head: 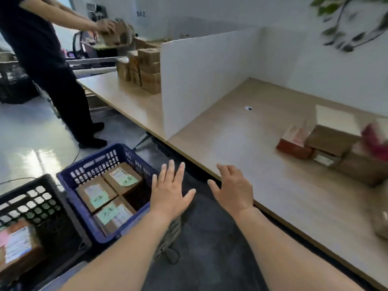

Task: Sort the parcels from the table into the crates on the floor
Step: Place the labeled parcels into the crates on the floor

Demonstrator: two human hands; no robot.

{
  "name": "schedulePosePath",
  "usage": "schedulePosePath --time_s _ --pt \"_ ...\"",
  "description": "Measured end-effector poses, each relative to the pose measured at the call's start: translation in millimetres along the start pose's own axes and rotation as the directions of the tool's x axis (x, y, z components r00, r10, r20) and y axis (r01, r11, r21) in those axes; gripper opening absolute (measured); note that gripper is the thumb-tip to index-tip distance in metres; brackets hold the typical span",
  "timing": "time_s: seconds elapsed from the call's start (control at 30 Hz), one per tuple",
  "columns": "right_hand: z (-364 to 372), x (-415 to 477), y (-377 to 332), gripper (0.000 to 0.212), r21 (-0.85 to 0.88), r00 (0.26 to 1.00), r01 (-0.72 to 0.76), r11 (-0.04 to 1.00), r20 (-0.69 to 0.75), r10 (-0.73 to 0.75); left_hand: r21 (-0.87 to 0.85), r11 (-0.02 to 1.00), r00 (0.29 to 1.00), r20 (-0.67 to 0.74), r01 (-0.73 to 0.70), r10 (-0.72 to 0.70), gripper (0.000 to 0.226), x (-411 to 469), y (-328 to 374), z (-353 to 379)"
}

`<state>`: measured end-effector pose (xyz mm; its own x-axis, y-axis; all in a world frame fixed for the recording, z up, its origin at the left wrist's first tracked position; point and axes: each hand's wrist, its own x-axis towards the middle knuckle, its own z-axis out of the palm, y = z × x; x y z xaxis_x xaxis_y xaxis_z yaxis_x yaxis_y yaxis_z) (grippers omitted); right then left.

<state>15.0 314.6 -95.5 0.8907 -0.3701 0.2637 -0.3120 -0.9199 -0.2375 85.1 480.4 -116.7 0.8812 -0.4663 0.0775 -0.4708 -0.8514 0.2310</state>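
White divider panel (201,80) upright; dark-clothed person (42,51) standing left; leafy plant (354,24) upper right.

Single head view, looking forward and down, table (262,164) edge close below

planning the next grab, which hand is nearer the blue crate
Left. The left hand is over the right corner of the blue crate; the right hand is farther right, at the table edge, clear of the crate.

I see a blue crate (98,160) with a slotted lattice and a black crate (23,189) patterned alike. The parcels (122,177) in the blue one are brown, labelled white and pale green. The table (262,185) is pale wood; one box (292,147) looks red, though blurred.
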Motion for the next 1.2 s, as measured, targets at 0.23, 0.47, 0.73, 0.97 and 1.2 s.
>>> schedulePosePath --time_s 0.23,0.47,0.73,0.97,1.2 --pt "-34 -30 113 0.052 -0.004 0.988 -0.145 0.989 -0.052 0.145 0.033 0.986 0.986 0.030 -0.164 0.163 0.082 2 122 27" --pt "-62 -60 198 0.053 -0.015 0.940 -0.330 0.944 -0.102 0.327 0.064 0.943 0.943 0.102 -0.325 0.318 0.081 14 204 37" --pt "-87 -71 277 0.055 -0.023 0.856 -0.499 0.866 -0.174 0.488 -0.012 0.878 0.873 0.099 -0.478 0.477 0.080 49 292 58" --pt "-90 -28 332 0.058 -0.046 0.808 -0.577 0.815 -0.175 0.563 -0.106 0.849 0.847 0.079 -0.518 0.526 0.082 116 349 74" --pt "-105 79 385 0.064 0.017 0.814 -0.560 0.828 -0.173 0.554 -0.178 0.851 0.862 0.034 -0.494 0.507 0.081 225 400 74"
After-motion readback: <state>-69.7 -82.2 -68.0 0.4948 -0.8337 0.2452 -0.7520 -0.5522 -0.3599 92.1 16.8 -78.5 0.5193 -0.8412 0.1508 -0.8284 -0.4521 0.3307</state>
